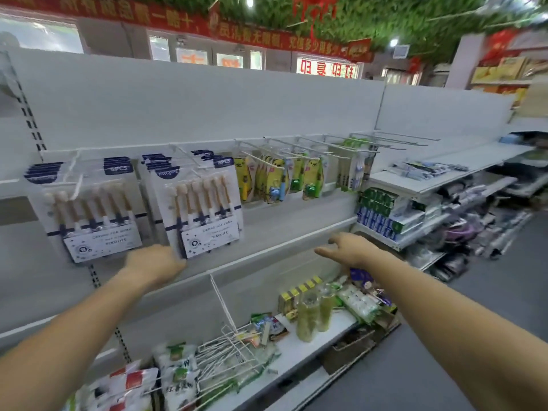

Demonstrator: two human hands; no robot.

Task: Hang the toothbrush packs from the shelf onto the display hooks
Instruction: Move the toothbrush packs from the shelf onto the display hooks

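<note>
Two bunches of white and navy toothbrush packs hang on white display hooks: a left bunch (89,209) and a right bunch (201,203). Further right, yellow and green children's toothbrush packs (275,179) hang on more hooks, and several bare hooks (385,140) stick out beyond them. My left hand (154,264) reaches up just below the right navy bunch, fingers curled, touching or nearly touching its bottom edge. My right hand (347,247) hovers above the grey shelf (267,232), fingers spread, holding nothing.
The lower shelf (311,345) carries a loose pile of white wire hooks (231,351), two green jars (314,312), boxes and food bags. To the right, another shelving unit (444,179) holds boxed and packaged goods. The grey aisle floor lies at the lower right.
</note>
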